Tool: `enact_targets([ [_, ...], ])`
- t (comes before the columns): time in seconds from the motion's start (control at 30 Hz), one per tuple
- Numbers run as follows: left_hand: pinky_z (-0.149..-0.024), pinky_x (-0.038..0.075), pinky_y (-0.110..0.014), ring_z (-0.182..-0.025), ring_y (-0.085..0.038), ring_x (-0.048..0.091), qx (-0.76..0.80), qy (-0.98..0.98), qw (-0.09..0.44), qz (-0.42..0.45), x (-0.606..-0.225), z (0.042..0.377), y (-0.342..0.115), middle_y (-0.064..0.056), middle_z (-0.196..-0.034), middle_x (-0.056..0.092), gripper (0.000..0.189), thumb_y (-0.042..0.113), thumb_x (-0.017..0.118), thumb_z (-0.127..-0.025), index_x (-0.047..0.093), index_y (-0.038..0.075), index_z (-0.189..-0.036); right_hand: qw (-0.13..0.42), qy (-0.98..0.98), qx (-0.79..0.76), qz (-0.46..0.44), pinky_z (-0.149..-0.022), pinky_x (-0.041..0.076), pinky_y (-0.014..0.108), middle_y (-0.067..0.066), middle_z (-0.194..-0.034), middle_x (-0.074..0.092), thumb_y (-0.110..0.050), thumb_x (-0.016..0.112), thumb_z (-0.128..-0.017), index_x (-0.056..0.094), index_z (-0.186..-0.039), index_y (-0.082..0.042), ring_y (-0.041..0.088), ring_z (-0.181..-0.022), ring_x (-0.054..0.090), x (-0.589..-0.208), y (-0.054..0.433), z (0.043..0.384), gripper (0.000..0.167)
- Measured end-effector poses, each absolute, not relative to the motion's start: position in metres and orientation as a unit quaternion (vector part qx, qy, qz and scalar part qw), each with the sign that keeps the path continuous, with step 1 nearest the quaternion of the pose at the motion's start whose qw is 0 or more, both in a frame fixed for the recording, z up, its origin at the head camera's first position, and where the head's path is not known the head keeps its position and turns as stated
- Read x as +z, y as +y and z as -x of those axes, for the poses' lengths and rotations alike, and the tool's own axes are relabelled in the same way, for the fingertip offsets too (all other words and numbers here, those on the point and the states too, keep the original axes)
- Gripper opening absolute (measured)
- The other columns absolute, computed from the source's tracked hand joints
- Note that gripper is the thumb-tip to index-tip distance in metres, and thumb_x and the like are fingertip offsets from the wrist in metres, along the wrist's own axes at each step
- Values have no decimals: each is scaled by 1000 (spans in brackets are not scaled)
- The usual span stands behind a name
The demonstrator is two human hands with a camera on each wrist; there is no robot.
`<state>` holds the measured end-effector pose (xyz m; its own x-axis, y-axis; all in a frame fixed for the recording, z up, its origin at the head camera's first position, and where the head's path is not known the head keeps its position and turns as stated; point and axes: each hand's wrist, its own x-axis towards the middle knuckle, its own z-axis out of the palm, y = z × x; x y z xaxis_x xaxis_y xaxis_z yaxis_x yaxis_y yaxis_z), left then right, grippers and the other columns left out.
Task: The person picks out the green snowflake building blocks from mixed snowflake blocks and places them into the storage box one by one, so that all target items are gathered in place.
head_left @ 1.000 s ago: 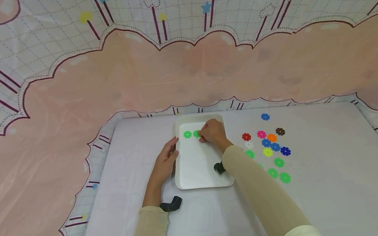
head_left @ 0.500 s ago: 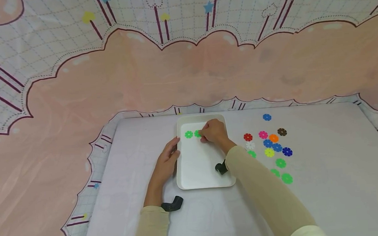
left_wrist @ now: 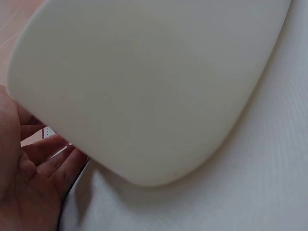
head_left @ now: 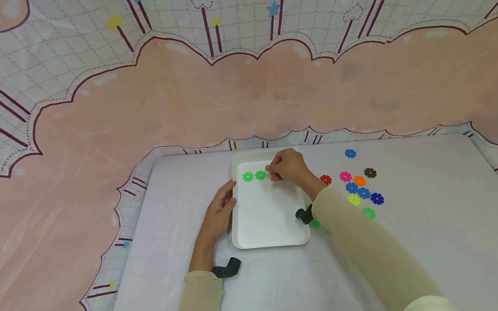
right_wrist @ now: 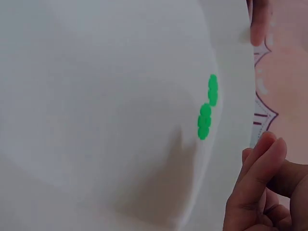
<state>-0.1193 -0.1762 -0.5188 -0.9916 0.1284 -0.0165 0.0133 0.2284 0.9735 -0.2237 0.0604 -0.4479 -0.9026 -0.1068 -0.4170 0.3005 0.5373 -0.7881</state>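
Note:
Two green notched plastic discs (head_left: 248, 176) lie side by side near the far end of a white tray (head_left: 263, 222). My right hand (head_left: 289, 167) is just right of the second green disc (head_left: 260, 175), over the tray's far right part, with nothing visible between its bent fingers. In the right wrist view, both green discs (right_wrist: 204, 121) sit apart from that hand's fingers (right_wrist: 262, 168). My left hand (head_left: 217, 215) rests along the tray's left edge. Its fingers (left_wrist: 60, 168) lie against the rim with a gap to the thumb in the left wrist view.
To the right of the tray, more notched discs are scattered on the white tablecloth (head_left: 435, 238), including red (head_left: 326, 179), pink (head_left: 345, 176), brown (head_left: 370, 172) and yellow (head_left: 354, 199) ones. My right forearm (head_left: 370, 243) covers some of them. A patterned curtain (head_left: 244, 92) hangs behind.
My right hand has drawn back to the right from the second green disc, which now shows whole in the tray. My left hand stays at the tray's edge.

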Motion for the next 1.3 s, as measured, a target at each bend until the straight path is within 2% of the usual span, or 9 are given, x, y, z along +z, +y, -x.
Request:
enact_targets([
  [0.23, -124, 31, -51, -153, -27, 34, 620, 782, 48, -46, -519, 120, -175, -1, -165, 35, 48, 11, 50, -107, 45, 14, -154, 190, 851, -489, -3, -68, 62, 30, 5, -75, 71, -16, 78, -91, 67, -90, -4, 9, -58, 66, -435, 87, 221, 16],
  [0.5, -124, 29, -51, -154, -27, 31, 624, 779, 52, -38, -517, 120, -175, -2, -167, 32, 47, 11, 49, -107, 45, 12, -154, 199, 867, -456, 23, -71, 62, 35, 11, -85, 72, -20, 76, -93, 66, -93, -5, 21, -68, 69, -429, 111, 219, 18],
  [0.63, -126, 26, -50, -155, -29, 28, 621, 781, 63, -28, -513, 120, -173, -4, -168, 29, 48, 9, 47, -107, 41, 8, -155, 205, 877, -434, 30, -70, 60, 37, 10, -82, 72, -23, 77, -93, 68, -93, -6, 24, -69, 68, -428, 124, 216, 19],
  [0.8, -126, 26, -49, -156, -30, 28, 620, 781, 70, -20, -496, 114, -169, -6, -168, 29, 48, 7, 46, -107, 41, 4, -155, 227, 883, -410, 35, -72, 58, 41, 7, -79, 72, -27, 80, -90, 72, -91, -10, 33, -80, 68, -430, 138, 212, 19],
  [1.0, -126, 26, -51, -155, -32, 29, 623, 779, 66, -24, -485, 110, -167, -9, -167, 31, 48, 5, 46, -106, 42, 2, -154, 249, 883, -393, 51, -66, 55, 32, 6, -80, 71, -27, 82, -87, 75, -90, -13, 27, -78, 64, -438, 150, 205, 16],
  [1.3, -126, 25, -50, -156, -30, 27, 621, 780, 78, -20, -489, 112, -168, -9, -169, 28, 49, 5, 45, -107, 40, 3, -155, 263, 889, -363, 93, -65, 54, 29, 4, -78, 71, -23, 78, -91, 80, -94, -13, 20, -72, 61, -452, 168, 188, 11],
])
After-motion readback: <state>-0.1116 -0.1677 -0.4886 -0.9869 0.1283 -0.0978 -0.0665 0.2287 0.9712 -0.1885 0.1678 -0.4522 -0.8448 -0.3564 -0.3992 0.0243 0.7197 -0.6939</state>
